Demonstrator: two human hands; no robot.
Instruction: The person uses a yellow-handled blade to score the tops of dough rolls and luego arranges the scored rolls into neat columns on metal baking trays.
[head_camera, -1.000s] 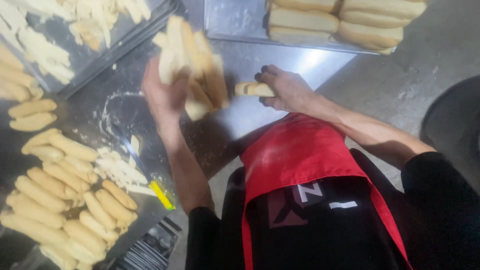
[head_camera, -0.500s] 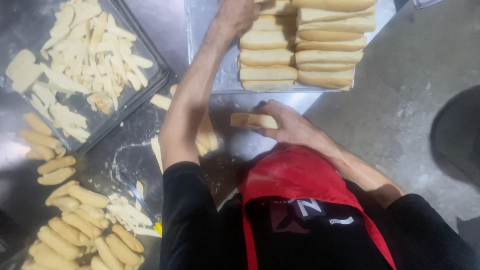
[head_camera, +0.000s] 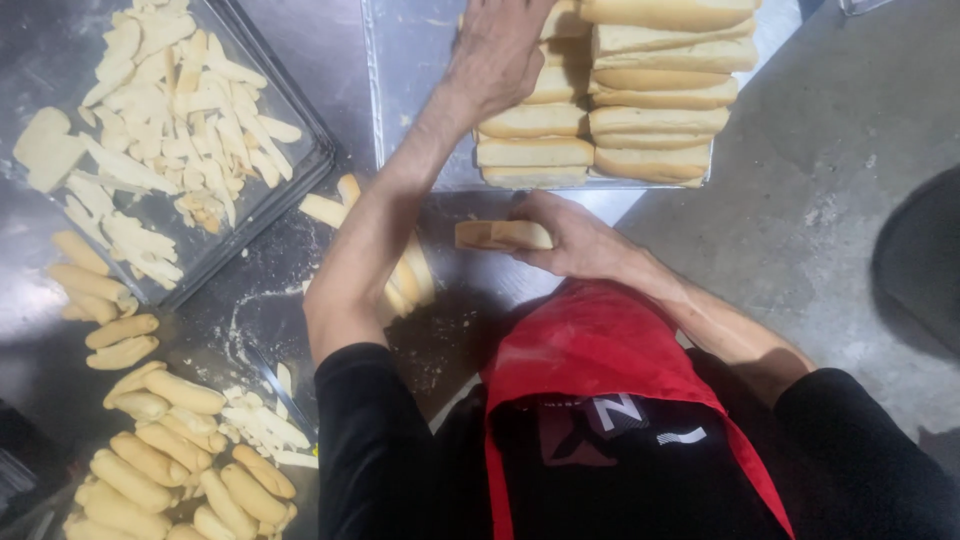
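Note:
My left hand (head_camera: 500, 50) reaches far forward and lies palm down on the left stack of long pale bread rolls (head_camera: 535, 150) in a metal tray (head_camera: 415, 100). Its fingertips are cut off by the frame's top edge. A second, taller stack of rolls (head_camera: 660, 100) fills the tray's right side. Just below the tray's near edge, my right hand (head_camera: 580, 240) grips a single roll (head_camera: 495, 235), holding it flat on the steel table.
A dark tray (head_camera: 322, 160) of cut bread strips sits at the upper left. Loose rolls (head_camera: 170, 460) lie heaped at the lower left, beside more strips (head_camera: 265, 425). A few rolls (head_camera: 410, 280) lie under my left forearm. Grey floor (head_camera: 830, 200) lies right of the table.
My left hand carried a bundle of rolls up from the table to the tray and now rests on the stack there. My right hand stayed on its single roll.

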